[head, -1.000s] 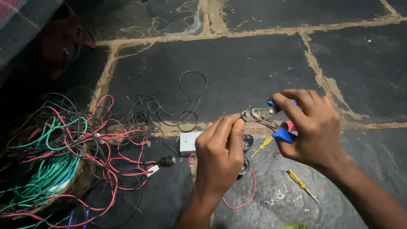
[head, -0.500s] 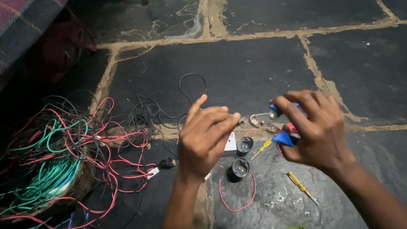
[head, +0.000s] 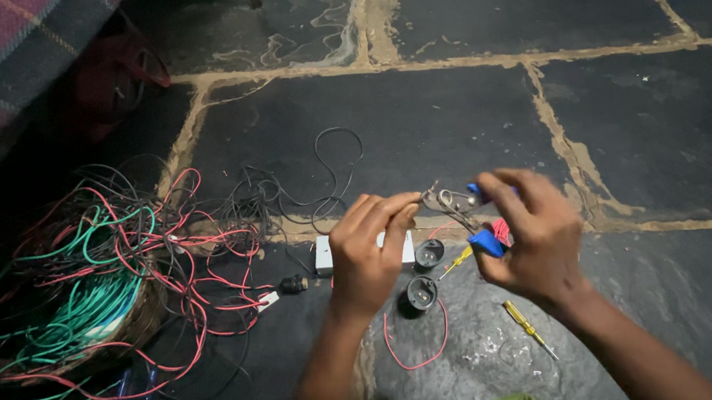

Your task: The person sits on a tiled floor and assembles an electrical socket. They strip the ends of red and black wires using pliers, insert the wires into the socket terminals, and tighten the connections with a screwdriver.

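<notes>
My left hand (head: 370, 255) has come up off the floor since a second ago and now pinches something thin, probably a wire end, right at the tip of the pliers (head: 461, 207), so the jaws can bite it. My right hand (head: 529, 235) is closed around the blue handles, held up where I can see. The two black round holders (head: 423, 280) and small yellow screwdriver (head: 529, 329) sit on the stone floor (head: 626, 113) just below, within reach, wire tangle (head: 103, 285) off left.

open stone floor (head: 470, 119) ahead of my hands; tangled wires (head: 111, 276) crowd the left, a screwdriver (head: 529, 328) and, i think, two sockets (head: 422, 276) lie underneath.
</notes>
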